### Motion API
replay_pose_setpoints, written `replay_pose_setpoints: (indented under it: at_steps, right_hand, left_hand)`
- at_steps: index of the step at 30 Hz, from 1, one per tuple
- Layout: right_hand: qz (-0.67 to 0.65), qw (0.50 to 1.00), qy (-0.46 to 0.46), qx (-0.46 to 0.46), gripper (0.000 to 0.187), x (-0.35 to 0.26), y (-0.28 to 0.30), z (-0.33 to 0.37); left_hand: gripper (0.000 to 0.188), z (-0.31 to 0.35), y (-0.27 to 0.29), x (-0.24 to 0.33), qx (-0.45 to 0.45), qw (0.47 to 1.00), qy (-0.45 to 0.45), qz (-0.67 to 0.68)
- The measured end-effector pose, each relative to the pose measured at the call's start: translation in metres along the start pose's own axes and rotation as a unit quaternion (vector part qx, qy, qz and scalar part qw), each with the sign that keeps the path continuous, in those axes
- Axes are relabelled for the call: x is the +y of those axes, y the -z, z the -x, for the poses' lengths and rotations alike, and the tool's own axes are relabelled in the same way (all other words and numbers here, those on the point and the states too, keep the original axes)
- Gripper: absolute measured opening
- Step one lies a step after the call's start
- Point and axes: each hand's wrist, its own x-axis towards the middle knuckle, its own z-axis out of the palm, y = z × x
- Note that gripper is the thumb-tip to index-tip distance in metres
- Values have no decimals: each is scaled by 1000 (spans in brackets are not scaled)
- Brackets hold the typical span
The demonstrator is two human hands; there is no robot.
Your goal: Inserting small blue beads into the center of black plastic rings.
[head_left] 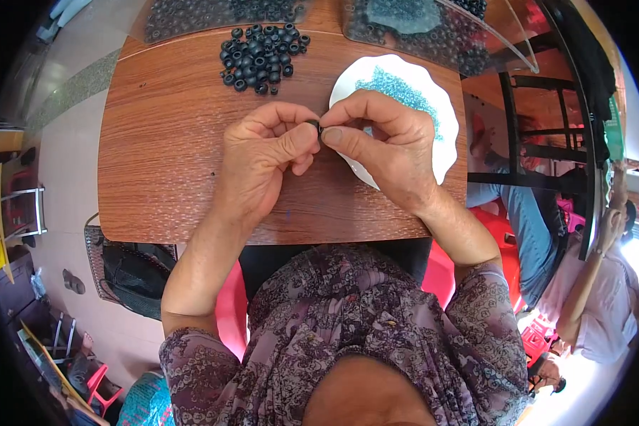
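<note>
Over the wooden table (163, 142) my two hands meet at the fingertips. Thumb and forefinger of my left hand (263, 145) pinch a small black bead (313, 123), mostly covered by the fingers. My right hand (397, 145) is closed in a pinch right against the bead; whatever its fingertips hold is too small to make out. Beyond my left hand lies a loose pile of round black beads (259, 58) with holes. A white scalloped plate (444, 106) holding tiny blue beads (397, 89) is partly hidden behind my right hand.
At the far edge stand two clear containers of black beads, one left (220, 18) and one right (419, 39). A black bag (131, 277) sits below the table's left side. Another person (603, 291) is at the right, near black metal frames (539, 128) and pink stools (536, 341).
</note>
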Motion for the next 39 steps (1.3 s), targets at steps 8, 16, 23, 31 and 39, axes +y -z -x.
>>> replay_pose_setpoints:
  at_steps: [8, 16, 23, 31, 39]
  right_hand:
    - [-94, 995, -45, -11, 12, 0, 3, -4]
    - [-88, 979, -183, -27, 13, -5, 15, -13]
    - [-82, 954, -263, -117, 14, -13, 27, -16]
    - [293, 942, 109, 126, 13, -76, 121, -85]
    - [401, 872, -105, -259, 16, -1, 145, -183]
  left_hand:
    - [22, -1, -4, 0, -17, 999, -15, -22]
    - [25, 4, -1, -2, -56, 998, 11, -10]
    - [21, -2, -2, -3, -89, 993, 57, 44]
    - [18, -3, -1, -2, -106, 989, 73, 73]
    - [18, -6, 2, -4, -84, 991, 87, 58]
